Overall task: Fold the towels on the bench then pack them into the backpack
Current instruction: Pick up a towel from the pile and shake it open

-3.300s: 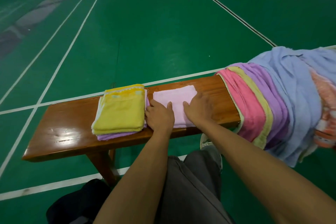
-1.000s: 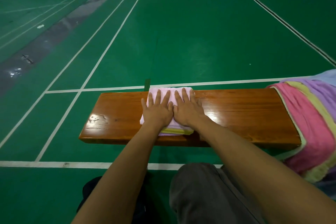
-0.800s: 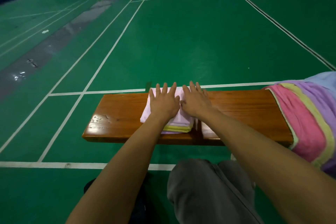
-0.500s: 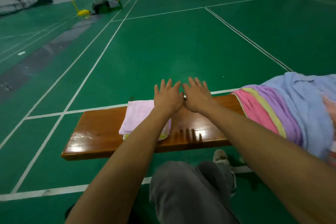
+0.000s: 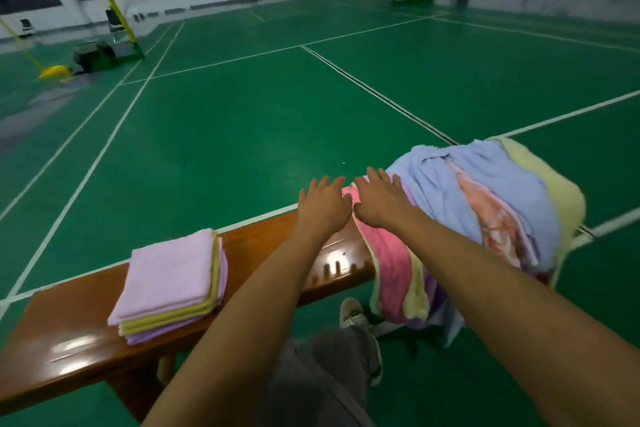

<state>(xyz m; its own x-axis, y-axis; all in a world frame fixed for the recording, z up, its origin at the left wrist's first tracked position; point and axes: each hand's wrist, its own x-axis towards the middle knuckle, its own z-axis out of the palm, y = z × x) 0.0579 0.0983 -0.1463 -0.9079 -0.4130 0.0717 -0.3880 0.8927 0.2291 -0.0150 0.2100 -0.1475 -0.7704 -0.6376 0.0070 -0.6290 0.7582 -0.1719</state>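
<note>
While three folded towels [image 5: 171,282] sit stacked near the bench's [image 5: 65,326] left end, pink over yellow over lilac and squared close to its near edge, a person reaches both hands toward the unfolded heap [image 5: 485,215] draped over the bench's right end. Between stack and heap lies a stretch of bare polished wood, judged roomy enough to spread and fold one towel. The left hand [image 5: 323,206] hovers with fingers straight and spread above the far edge of that bare stretch, holding nothing. Just beside it, the right hand [image 5: 379,204] is likewise flat and open, its palm over the pink towel [image 5: 388,263] at the heap's left margin; whether it presses the cloth or only hovers cannot be told. The step in hand looks to be taking the next towel, and it would go best by pinching the pink towel's upper edge at two corners and drawing it leftward onto the bare wood (a pull from the middle would likely drag the striped and blue layers along). The heap overhangs both long edges and the right end, so a careless tug could spill it to the green court floor [image 5: 242,135]. No backpack can be made out, so packing is judged still ahead.
</note>
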